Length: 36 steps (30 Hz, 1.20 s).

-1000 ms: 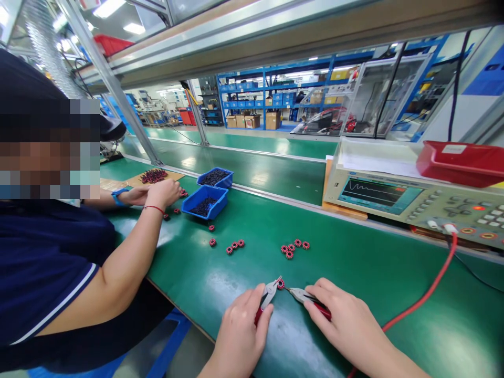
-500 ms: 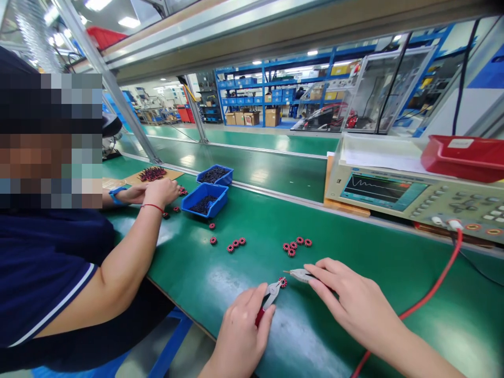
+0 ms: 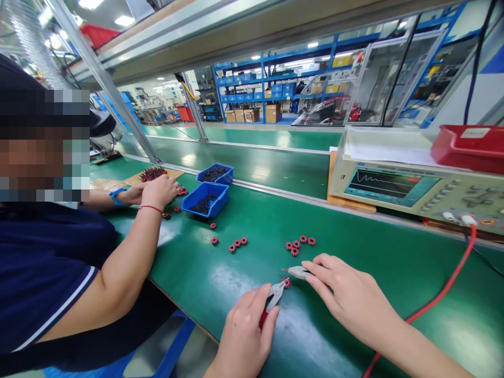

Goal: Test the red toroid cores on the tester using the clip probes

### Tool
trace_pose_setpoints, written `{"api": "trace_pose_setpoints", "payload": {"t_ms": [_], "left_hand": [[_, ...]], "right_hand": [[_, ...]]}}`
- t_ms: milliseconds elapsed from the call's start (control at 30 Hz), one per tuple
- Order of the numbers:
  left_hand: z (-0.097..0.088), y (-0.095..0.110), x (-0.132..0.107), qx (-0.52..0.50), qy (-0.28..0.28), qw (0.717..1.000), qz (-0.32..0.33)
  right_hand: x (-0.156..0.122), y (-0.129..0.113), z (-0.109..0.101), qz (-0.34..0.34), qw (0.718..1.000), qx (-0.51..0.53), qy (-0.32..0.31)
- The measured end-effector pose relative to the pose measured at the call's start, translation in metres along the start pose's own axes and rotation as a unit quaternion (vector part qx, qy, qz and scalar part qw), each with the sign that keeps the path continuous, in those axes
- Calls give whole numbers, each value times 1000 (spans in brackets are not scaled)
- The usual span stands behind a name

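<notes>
My left hand (image 3: 244, 331) grips a red-handled clip (image 3: 274, 296) whose metal jaws pinch a small red-and-black wound ring coil (image 3: 286, 282) just above the green mat. My right hand (image 3: 348, 299) holds a second clip probe (image 3: 297, 271), its tip pointing left, a little beyond the coil and apart from it. A red lead (image 3: 433, 299) runs from under my right arm to the tester (image 3: 417, 189). Loose coils lie in a cluster (image 3: 299, 244) beyond my hands and another (image 3: 237, 243) further left.
A co-worker in a dark blue shirt sits at my left, hands (image 3: 157, 191) near two blue bins (image 3: 205, 198) of dark parts. A red tray (image 3: 468, 147) rests on the tester at the right. A conveyor belt (image 3: 255, 163) runs behind the mat.
My right hand has pulled its probe up and away from the coil, which the two clips met a second ago. My left hand has stayed nearly still.
</notes>
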<state>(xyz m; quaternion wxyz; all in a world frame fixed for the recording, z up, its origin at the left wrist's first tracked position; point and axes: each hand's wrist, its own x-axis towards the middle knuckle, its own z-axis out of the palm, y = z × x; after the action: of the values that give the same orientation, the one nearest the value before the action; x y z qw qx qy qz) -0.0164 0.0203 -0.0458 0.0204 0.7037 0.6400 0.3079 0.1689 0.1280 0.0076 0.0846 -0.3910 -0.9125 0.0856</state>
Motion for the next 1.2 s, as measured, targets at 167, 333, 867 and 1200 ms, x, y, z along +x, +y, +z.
{"api": "trace_pose_setpoints", "payload": {"t_ms": [167,333,867,1200], "left_hand": [[0,0,-1,8,8,1000,2],[-1,1,-1,8,6,1000,6],[-1,0,-2,0,1,1000,3],[-2,1,0,-11,-1,1000,0]], "right_hand": [[1,0,2,6,1000,7,1],[1,0,2,-1,1000,6,20],[0,-1,0,1,1000,5,27],[-2,-5,-5,-11,999,38,17]]}}
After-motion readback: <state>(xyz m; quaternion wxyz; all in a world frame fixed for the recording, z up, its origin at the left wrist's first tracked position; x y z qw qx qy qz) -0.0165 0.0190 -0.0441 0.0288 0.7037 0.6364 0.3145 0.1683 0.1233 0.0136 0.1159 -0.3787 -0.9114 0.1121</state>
